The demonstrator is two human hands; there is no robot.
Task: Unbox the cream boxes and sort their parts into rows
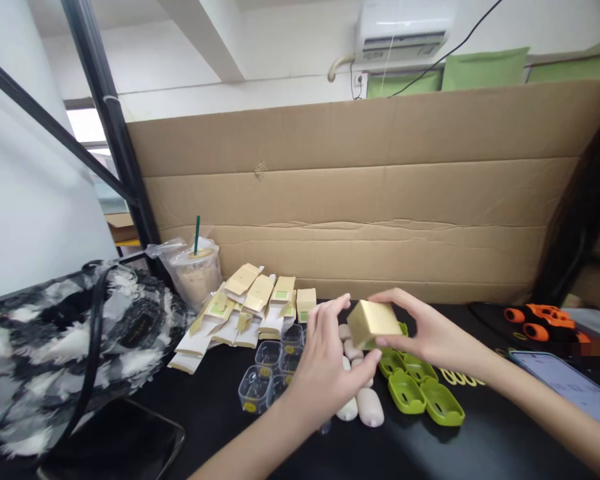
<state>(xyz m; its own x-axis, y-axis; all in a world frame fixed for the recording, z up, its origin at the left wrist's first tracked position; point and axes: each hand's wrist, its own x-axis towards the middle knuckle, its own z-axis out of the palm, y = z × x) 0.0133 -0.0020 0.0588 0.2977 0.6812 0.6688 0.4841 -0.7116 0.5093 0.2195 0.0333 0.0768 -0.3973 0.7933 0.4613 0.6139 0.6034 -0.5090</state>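
My right hand (411, 327) grips a small gold-coloured box (373, 323) between thumb and fingers, above the table. Close to the box's left side, my left hand (327, 360) has its fingers apart and holds nothing that I can see. Below the hands lie several pale, rounded, egg-like pieces (369, 407). Green open cases (407, 392) sit to their right. Clear plastic cups (256, 389) with yellow labels stand left of my left hand, partly hidden by it. Flattened cream boxes (245, 303) are piled behind the cups, and one cream box (307, 302) stands upright beside them.
A bagged drink cup (197, 270) with a green straw stands at the back left. A fluffy black-and-white bag (80, 340) and a dark pouch (115, 443) lie at left. At right are a phone (570, 387) and an orange toy car (547, 319). Cardboard (355, 200) walls the back.
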